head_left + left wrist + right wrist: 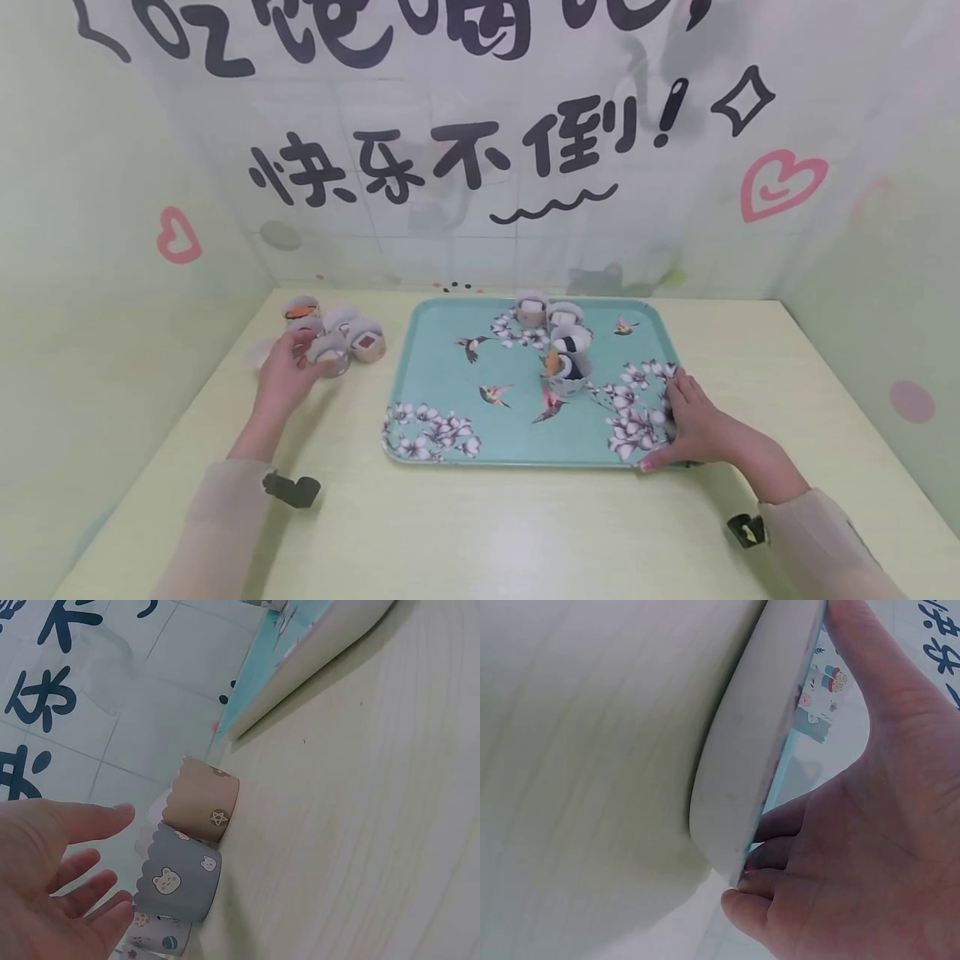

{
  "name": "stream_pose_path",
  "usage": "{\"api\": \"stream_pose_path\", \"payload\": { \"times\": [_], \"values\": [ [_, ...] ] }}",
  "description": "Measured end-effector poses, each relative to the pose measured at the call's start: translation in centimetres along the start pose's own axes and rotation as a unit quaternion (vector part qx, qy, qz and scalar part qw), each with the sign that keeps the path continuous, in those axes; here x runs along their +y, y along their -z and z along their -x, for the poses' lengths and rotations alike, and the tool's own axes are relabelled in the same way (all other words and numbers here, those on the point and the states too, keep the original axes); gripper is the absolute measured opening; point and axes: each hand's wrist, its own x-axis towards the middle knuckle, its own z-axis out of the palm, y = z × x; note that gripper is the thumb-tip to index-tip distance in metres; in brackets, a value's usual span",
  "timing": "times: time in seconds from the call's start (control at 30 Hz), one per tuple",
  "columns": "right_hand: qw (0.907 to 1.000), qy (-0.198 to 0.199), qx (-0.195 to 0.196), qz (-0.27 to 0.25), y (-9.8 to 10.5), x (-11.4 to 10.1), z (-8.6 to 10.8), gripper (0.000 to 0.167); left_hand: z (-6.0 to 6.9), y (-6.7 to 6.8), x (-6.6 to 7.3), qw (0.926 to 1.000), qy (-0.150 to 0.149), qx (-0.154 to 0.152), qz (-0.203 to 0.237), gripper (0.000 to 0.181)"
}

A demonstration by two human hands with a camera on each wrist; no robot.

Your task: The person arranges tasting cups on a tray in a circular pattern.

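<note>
At the left, my left hand (288,371) is over a cluster of paper cups, its thumb and fingers spread beside a grey cup (330,357). In the left wrist view the hand (71,874) is apart from the grey bear-print cup (178,874), with nothing held; a brown cup (202,799) stands beyond it. My right hand (697,425) rests on the right edge of the blue floral tray (442,375), thumb at the near corner. In the right wrist view the hand (885,780) lies along the tray's side (742,742) with its fingers at the rim.
Several cups with sushi-like pieces stand on the tray, among them one with an orange and black piece (567,372). Left of the tray are an orange-topped cup (302,310) and a cup with a reddish square (367,341). A printed curtain (450,217) hangs behind the table (480,533).
</note>
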Motion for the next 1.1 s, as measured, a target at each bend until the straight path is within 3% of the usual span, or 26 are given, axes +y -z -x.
{"api": "stream_pose_path", "payload": {
  "times": [0.37, 0.87, 1.1],
  "values": [
    [1.0000, -0.001, -0.001, -0.001, 0.1, 0.1, 0.0, 0.139, -0.5, -0.5, -0.3, 0.9996, 0.016, 0.020, -0.006, 0.065],
    [0.9999, -0.012, -0.008, 0.001, 0.2, -0.2, 0.0, 0.140, -1.0, -1.5, -0.8, 0.9954, 0.080, 0.053, 0.001, 0.078],
    [1.0000, -0.008, -0.003, -0.001, 0.3, -0.1, 0.0, 0.139, -1.3, -1.7, -0.7, 0.9950, 0.096, 0.015, 0.021, 0.085]
  ]
}}
